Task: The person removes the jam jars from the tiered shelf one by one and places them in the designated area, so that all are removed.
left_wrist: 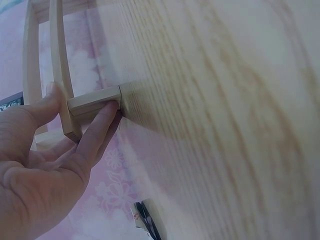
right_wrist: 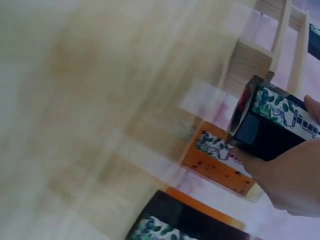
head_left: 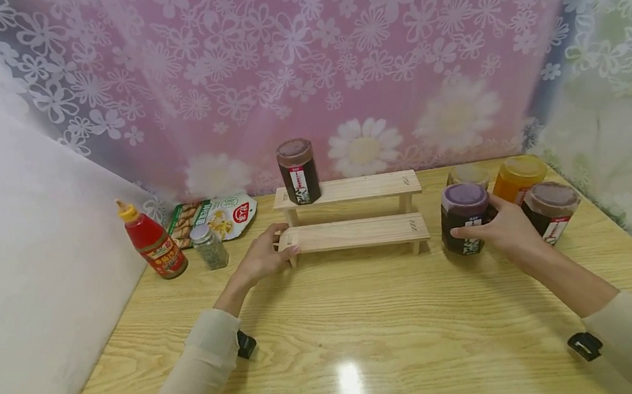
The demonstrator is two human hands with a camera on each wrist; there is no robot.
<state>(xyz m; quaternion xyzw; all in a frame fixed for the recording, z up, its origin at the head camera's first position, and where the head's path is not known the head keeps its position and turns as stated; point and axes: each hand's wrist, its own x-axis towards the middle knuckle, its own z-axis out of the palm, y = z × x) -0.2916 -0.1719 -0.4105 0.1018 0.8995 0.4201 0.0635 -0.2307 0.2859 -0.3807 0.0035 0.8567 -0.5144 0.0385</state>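
Observation:
My left hand (head_left: 263, 257) grips the left end of a two-step wooden shelf rack (head_left: 355, 234). In the left wrist view the thumb rests on the board's edge and the fingers reach along a support leg (left_wrist: 95, 102). A dark jam jar (head_left: 458, 233) with a purple lid is held by my right hand (head_left: 510, 228), to the right of the rack. Its base is raised off the table in the right wrist view, where the flowered label (right_wrist: 282, 112) shows. Another dark jar (head_left: 299, 173) stands on the upper step's left end.
Behind the held jar stand a jar with a pale lid (head_left: 468, 174), an orange jar (head_left: 522, 174) and a dark jar (head_left: 552, 204). At the left are a red sauce bottle (head_left: 153, 246), a small spice jar (head_left: 209, 248) and a food pouch (head_left: 231, 215). A flowered curtain (head_left: 302, 63) hangs behind.

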